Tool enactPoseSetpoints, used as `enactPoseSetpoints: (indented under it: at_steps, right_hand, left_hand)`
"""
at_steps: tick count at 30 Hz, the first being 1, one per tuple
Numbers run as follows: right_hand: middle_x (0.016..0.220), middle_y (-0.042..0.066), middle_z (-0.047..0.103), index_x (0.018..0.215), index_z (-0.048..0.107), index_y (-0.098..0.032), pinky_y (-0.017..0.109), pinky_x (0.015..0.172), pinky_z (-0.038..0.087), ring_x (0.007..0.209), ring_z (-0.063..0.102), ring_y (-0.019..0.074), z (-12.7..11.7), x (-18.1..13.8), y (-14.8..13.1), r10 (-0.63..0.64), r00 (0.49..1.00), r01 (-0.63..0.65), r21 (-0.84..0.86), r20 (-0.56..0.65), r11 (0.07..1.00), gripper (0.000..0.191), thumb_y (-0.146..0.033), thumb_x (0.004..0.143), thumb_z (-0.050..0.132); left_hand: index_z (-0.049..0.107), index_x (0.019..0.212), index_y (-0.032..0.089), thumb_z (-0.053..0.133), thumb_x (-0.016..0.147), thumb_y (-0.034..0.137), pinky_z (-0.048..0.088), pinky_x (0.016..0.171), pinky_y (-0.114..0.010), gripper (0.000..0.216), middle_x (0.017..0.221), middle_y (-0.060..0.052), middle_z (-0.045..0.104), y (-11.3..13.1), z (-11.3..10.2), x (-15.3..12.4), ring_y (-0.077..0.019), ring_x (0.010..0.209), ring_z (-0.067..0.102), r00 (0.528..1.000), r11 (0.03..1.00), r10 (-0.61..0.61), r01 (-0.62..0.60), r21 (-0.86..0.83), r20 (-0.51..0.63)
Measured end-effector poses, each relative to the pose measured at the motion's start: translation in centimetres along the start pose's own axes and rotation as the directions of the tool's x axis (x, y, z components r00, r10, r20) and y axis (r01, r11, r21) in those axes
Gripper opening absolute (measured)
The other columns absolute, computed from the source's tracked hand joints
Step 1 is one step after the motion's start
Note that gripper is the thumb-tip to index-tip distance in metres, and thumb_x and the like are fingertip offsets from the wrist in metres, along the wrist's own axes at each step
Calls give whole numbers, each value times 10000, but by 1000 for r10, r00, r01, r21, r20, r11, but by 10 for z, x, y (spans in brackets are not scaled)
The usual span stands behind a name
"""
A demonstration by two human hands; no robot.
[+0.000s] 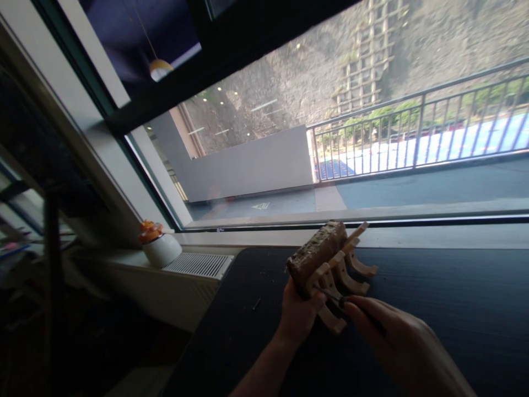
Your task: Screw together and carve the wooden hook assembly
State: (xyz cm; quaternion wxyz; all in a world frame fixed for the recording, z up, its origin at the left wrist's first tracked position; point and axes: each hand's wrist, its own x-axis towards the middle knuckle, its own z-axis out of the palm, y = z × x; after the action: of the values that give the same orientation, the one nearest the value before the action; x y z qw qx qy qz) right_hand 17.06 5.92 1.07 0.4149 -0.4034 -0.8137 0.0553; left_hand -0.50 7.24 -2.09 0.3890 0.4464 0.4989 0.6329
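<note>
Held the legged model (322, 256) over the table (454, 292) toward the far edge, with left hand (298, 315) at its near end, right hand (392, 328) to its right. Had a fastener (257, 304) near the left edge, a pot (162, 251) on the radiator (201, 265) beyond, the windowsill (430, 236) behind the far edge.

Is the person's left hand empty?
No, the left hand grips a log-like piece with curved wooden legs.

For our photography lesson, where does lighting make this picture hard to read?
In the head view, daylight through the window glares white beyond the railing; in the head view, the left hand, right hand and desk look dim against it; in the head view, the lower left sinks into shadow.
</note>
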Motion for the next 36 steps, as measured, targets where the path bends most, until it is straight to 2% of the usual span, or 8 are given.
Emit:
enactPoseSetpoints:
  at_steps: [3, 7, 13, 16, 22, 28, 33, 36]
  right_hand:
    - [762, -51, 739, 890, 682, -297, 200, 511, 492, 640, 701, 144, 1, 0, 0, 52, 998, -52, -8, 39, 999, 261, -381, 927, 437]
    - [766, -40, 730, 1123, 577, -271, 226, 497, 482, 620, 696, 166, 1, -4, 2, 48, 998, -44, -89, 40, 995, 294, -306, 833, 541]
    - [931, 20, 699, 1018, 521, -241, 238, 591, 461, 727, 682, 142, 0, -6, 6, -237, 972, 234, -118, -7, 965, 179, -159, 884, 436]
    - [957, 27, 691, 1059, 527, -244, 245, 586, 443, 743, 678, 146, -1, -5, 10, -291, 956, 286, -137, -22, 949, 197, -161, 898, 449]
    - [756, -33, 693, 979, 573, -255, 235, 506, 401, 587, 660, 125, 0, -6, 8, -114, 993, 114, -87, 9, 990, 128, -293, 919, 467]
    - [594, -44, 649, 855, 611, -263, 227, 470, 398, 508, 629, 133, 2, -5, 1, 127, 978, -130, 8, 163, 991, 287, -429, 940, 392]
    - [699, -41, 692, 1032, 560, -265, 222, 489, 440, 571, 666, 152, 5, -6, 1, 118, 982, -123, 26, 145, 992, 183, -337, 878, 494]
    - [780, -34, 697, 1061, 512, -258, 227, 525, 459, 608, 675, 151, 4, -6, 2, 21, 998, -18, -47, 63, 999, 267, -184, 804, 510]
  left_hand:
    - [616, 980, 133, 739, 638, 146, 504, 688, -254, 363, 862, -38, 701, 0, 0, 0, -165, 755, 630, 1000, 1000, 8, -8, 5, 4]
    - [618, 982, 140, 739, 638, 147, 509, 702, -259, 365, 874, -36, 701, -1, 0, 0, -168, 770, 637, 1000, 1000, 11, -10, -24, 13]
    - [618, 971, 139, 754, 618, 163, 510, 684, -249, 379, 841, -25, 700, 3, 0, 0, -157, 740, 635, 1000, 998, -7, 7, -66, 15]
    - [620, 965, 139, 750, 618, 153, 511, 674, -244, 370, 836, -25, 701, 3, 0, 0, -157, 734, 639, 1000, 998, -9, 10, -68, 12]
    - [619, 984, 143, 742, 625, 141, 515, 666, -243, 380, 843, -28, 705, 2, 1, -1, -159, 731, 643, 1000, 997, -8, 8, -72, 1]
    - [634, 976, 148, 745, 616, 141, 513, 679, -247, 376, 829, -20, 705, 3, 1, -1, -166, 742, 648, 999, 999, 9, -10, -44, -32]
    - [627, 981, 149, 748, 621, 148, 514, 677, -252, 380, 842, -22, 706, 1, 2, -1, -166, 740, 647, 1000, 999, 3, -4, -54, -19]
    - [620, 985, 143, 745, 631, 152, 513, 672, -252, 375, 840, -27, 702, -1, 2, -1, -165, 737, 643, 1000, 999, -2, 2, -37, -11]
